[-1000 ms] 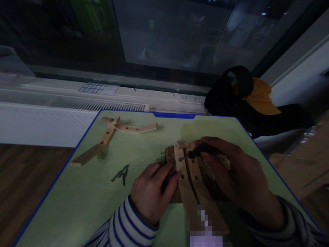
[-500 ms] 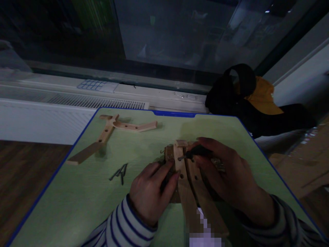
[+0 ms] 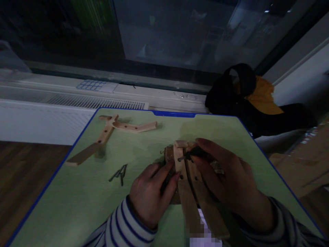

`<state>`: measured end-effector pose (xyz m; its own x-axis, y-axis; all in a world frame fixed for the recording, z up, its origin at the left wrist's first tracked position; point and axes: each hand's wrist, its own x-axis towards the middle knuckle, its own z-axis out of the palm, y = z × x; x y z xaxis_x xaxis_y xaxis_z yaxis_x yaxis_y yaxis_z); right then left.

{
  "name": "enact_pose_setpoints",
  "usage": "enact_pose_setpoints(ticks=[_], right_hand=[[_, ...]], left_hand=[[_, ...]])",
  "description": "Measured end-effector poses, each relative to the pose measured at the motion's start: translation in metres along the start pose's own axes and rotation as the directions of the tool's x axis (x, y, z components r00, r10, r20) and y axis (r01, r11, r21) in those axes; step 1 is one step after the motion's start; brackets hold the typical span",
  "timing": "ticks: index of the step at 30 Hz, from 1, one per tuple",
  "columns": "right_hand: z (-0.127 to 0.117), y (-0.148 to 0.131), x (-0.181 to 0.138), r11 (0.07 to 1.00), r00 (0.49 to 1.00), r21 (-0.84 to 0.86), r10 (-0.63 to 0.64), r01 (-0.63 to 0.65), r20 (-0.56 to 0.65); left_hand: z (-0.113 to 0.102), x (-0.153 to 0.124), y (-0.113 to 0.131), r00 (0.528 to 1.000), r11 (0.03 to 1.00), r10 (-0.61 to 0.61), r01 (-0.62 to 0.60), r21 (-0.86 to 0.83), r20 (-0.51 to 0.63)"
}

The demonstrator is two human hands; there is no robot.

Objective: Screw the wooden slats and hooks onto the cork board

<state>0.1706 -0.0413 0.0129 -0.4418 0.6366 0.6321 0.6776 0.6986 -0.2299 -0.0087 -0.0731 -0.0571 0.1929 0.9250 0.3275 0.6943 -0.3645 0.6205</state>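
Two long wooden slats (image 3: 189,192) with drilled holes lie side by side over a dark brown block (image 3: 169,154) on the green table (image 3: 77,202). My left hand (image 3: 151,193) presses down on the left slat and the block with closed fingers. My right hand (image 3: 226,181) pinches a small black-handled screwdriver (image 3: 194,153), its metal tip resting at the upper end of the left slat.
A separate wooden piece of two joined slats (image 3: 108,132) lies at the table's far left. Several dark screws (image 3: 119,174) lie loose left of my hands. A black and orange bag (image 3: 246,99) sits beyond the table's right corner. A white radiator (image 3: 64,103) runs under the window.
Both hands have held their place on the slats; the screwdriver tip has stayed at the same hole. Only the view has shifted slightly.
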Motion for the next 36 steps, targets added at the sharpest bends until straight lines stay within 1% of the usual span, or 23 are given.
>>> enact_pose_setpoints(ticks=[6, 11, 17, 22, 24, 27, 29, 33, 36], right_hand=[[0.0, -0.003, 0.002, 1.0, 1.0, -0.009, -0.006, 0.006, -0.013], [0.001, -0.003, 0.0, 0.998, 1.0, -0.052, -0.019, 0.018, -0.013], [0.004, -0.003, 0.0, 0.999, 1.0, -0.034, -0.01, 0.01, 0.0], [-0.001, -0.001, 0.0, 0.997, 0.997, -0.024, 0.076, -0.076, -0.002], [-0.006, 0.0, -0.001, 0.994, 0.993, -0.007, 0.111, -0.111, -0.029], [-0.017, 0.0, -0.005, 0.986, 0.98, 0.039, 0.168, -0.165, -0.105], [-0.022, 0.0, -0.009, 0.982, 0.974, 0.046, 0.19, -0.185, -0.124], [-0.024, -0.002, -0.017, 0.986, 0.984, -0.038, 0.157, -0.161, -0.084], [-0.024, -0.005, -0.019, 0.986, 0.987, -0.053, 0.159, -0.16, -0.021]], left_hand=[[-0.001, 0.0, 0.0, 1.0, 1.0, 0.008, -0.008, 0.017, 0.005], [-0.001, 0.0, 0.001, 1.0, 1.0, 0.01, -0.01, 0.008, 0.008], [-0.001, -0.002, 0.0, 1.0, 1.0, 0.008, -0.009, 0.017, 0.01], [0.0, 0.0, -0.002, 1.0, 0.999, 0.002, -0.003, 0.032, 0.026], [0.0, 0.001, -0.003, 1.0, 0.999, 0.007, -0.008, 0.038, 0.024], [0.0, 0.001, -0.002, 1.0, 0.999, 0.013, -0.014, 0.046, 0.022], [-0.001, 0.001, -0.002, 0.999, 0.998, 0.009, -0.011, 0.054, 0.031], [-0.002, 0.001, -0.001, 0.999, 0.998, 0.004, -0.007, 0.064, 0.042], [-0.002, 0.001, 0.0, 0.999, 0.999, 0.002, -0.005, 0.052, 0.04]])
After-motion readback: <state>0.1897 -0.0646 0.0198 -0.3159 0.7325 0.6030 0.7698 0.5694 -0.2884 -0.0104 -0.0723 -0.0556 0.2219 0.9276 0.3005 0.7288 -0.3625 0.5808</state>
